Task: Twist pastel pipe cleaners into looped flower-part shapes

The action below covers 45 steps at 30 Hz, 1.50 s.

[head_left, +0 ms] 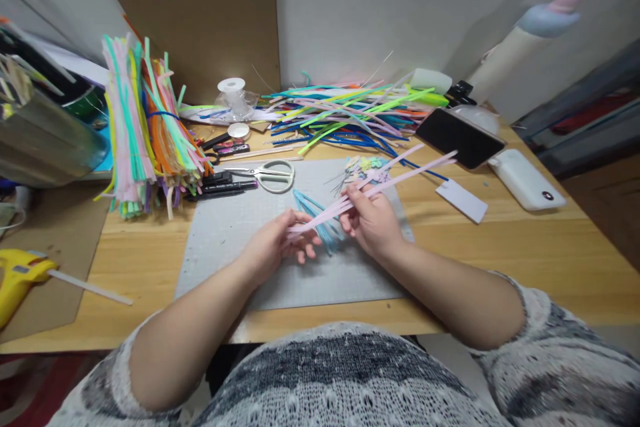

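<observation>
Several pale pink pipe cleaners [327, 212] stretch between my two hands above the grey mat [220, 247]. My left hand [283, 240] has its thumb and index finger closed round their near left ends, with the other fingers loosely curled. Farther along the bundle, my right hand [369, 217] pinches it, and the far ends fan out to the upper right. Under the pink strips, light blue pipe cleaners [327, 235] lie on the mat. Just beyond my right hand sits a small cluster of pastel pieces with thin wire stems [367, 170].
White-handled scissors [275, 177] and black pens [227, 187] lie at the mat's back left. Upright pipe-cleaner bundles [131, 140] stand left; a loose colourful pile [345, 113] lies behind. Rightward are a phone [460, 137], white tag [463, 200] and white device [527, 180]. A yellow glue gun [23, 273] lies far left.
</observation>
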Motion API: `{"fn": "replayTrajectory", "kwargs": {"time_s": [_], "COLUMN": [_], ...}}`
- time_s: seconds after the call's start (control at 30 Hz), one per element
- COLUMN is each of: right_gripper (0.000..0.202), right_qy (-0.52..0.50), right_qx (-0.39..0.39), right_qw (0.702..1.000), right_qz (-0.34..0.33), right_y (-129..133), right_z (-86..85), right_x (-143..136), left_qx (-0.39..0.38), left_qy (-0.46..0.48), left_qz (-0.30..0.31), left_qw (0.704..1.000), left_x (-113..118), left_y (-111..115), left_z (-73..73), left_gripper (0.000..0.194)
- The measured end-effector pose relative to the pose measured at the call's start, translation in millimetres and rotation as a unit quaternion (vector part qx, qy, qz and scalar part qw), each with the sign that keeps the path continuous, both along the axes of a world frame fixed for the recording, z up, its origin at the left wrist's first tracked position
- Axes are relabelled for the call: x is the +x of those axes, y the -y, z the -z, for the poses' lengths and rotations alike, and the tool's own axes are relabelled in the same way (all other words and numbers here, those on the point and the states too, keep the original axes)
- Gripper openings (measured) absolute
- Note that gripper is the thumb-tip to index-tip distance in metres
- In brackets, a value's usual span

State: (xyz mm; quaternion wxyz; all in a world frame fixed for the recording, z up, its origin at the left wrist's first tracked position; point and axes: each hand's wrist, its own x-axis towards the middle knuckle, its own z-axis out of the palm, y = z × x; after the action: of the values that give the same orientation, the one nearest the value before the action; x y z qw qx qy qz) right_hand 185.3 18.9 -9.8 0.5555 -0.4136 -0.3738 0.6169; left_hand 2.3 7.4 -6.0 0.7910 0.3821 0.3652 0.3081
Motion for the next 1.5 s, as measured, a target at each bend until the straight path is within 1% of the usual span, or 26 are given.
{"fn": "replayTrajectory", "kwargs": {"time_s": [0.07, 0.13, 0.27, 0.33, 0.43, 0.53, 0.6, 0.67, 0.77, 0.87, 0.93, 1.0, 1.07, 1.13, 1.17, 1.23, 1.3, 1.37, 1.5], "right_gripper": [0.04, 0.042, 0.039, 0.036, 0.032, 0.028, 0.026, 0.025, 0.023, 0.024, 0.025, 0.025, 0.025, 0.024, 0.024, 0.022, 0.02, 0.017, 0.014], "right_qy": [-0.009, -0.004, 0.02, 0.024, 0.01, -0.001, 0.0, 0.006, 0.018, 0.017, 0.002, -0.017, -0.03, -0.034, -0.034, -0.027, -0.017, -0.01, -0.001], "right_qx": [-0.008, -0.007, 0.007, 0.011, 0.014, 0.012, 0.013, 0.025, 0.037, 0.021, 0.004, -0.011, -0.024, -0.03, -0.03, -0.021, -0.008, 0.002, 0.012], "right_qw": [1.0, 1.0, 0.998, 0.996, 0.993, 0.988, 0.988, 0.992, 0.995, 0.996, 0.994, 0.993, 0.992, 0.991, 0.99, 0.988, 0.987, 0.985, 0.986], "right_qz": [0.013, -0.006, -0.061, -0.085, -0.118, -0.151, -0.151, -0.127, -0.086, -0.089, -0.109, -0.12, -0.121, -0.125, -0.132, -0.147, -0.161, -0.17, -0.167], "right_y": [-0.8, 0.7, 6.1, 8.7, 11.4, 12.5, 12.3, 11.5, 10.4, 11.0, 12.1, 13.5, 15.4, 18.0, 19.6, 23.2, 26.6, 29.4, 32.6], "right_z": [-2.4, -3.4, -2.2, -1.5, -0.7, 0.0, 0.1, -0.4, -1.6, -1.8, -0.9, 0.0, 0.3, 0.1, -0.1, -0.4, -0.3, 0.0, 1.2], "right_x": [-0.4, -1.7, -4.1, -5.0, -6.3, -6.9, -6.2, -4.9, -3.6, -4.8, -6.2, -7.3, -8.2, -9.3, -10.1, -12.2, -14.5, -16.7, -20.1], "left_qx": [-0.046, -0.072, -0.078, -0.076, -0.067, -0.037, -0.018, 0.0, 0.041, 0.112, 0.159, 0.175, 0.149, 0.089, 0.053, -0.013, -0.053, -0.066, -0.062], "left_qy": [0.009, 0.007, 0.025, 0.033, 0.046, 0.063, 0.06, 0.028, -0.054, -0.105, -0.102, -0.071, -0.017, 0.048, 0.078, 0.121, 0.138, 0.142, 0.137], "left_qz": [-0.066, -0.105, -0.149, -0.16, -0.147, -0.107, -0.084, -0.073, -0.088, -0.108, -0.098, -0.107, -0.16, -0.216, -0.231, -0.238, -0.234, -0.234, -0.232], "left_qw": [0.997, 0.992, 0.985, 0.984, 0.986, 0.992, 0.994, 0.997, 0.994, 0.982, 0.977, 0.976, 0.976, 0.971, 0.968, 0.964, 0.961, 0.96, 0.961], "left_x": [0.0, -0.1, 0.0, 0.4, 1.6, 2.7, 2.2, 0.5, -2.5, -2.2, 0.0, 2.8, 5.2, 6.9, 7.7, 9.1, 10.7, 12.7, 16.7], "left_y": [-3.1, -5.3, -6.4, -5.5, -3.1, -0.7, -0.5, -1.8, -3.8, -1.4, 2.8, 7.4, 10.3, 11.0, 10.8, 10.1, 10.0, 10.8, 13.2], "left_z": [-0.9, -3.4, -9.2, -10.8, -11.2, -10.9, -10.3, -8.9, -5.2, -0.6, 1.4, 1.3, -1.6, -6.5, -9.3, -14.1, -17.4, -18.9, -18.6], "left_gripper": [0.048, 0.049, 0.051, 0.05, 0.048, 0.048, 0.05, 0.044, 0.03, 0.023, 0.02, 0.018, 0.021, 0.032, 0.038, 0.048, 0.052, 0.053, 0.051]}}
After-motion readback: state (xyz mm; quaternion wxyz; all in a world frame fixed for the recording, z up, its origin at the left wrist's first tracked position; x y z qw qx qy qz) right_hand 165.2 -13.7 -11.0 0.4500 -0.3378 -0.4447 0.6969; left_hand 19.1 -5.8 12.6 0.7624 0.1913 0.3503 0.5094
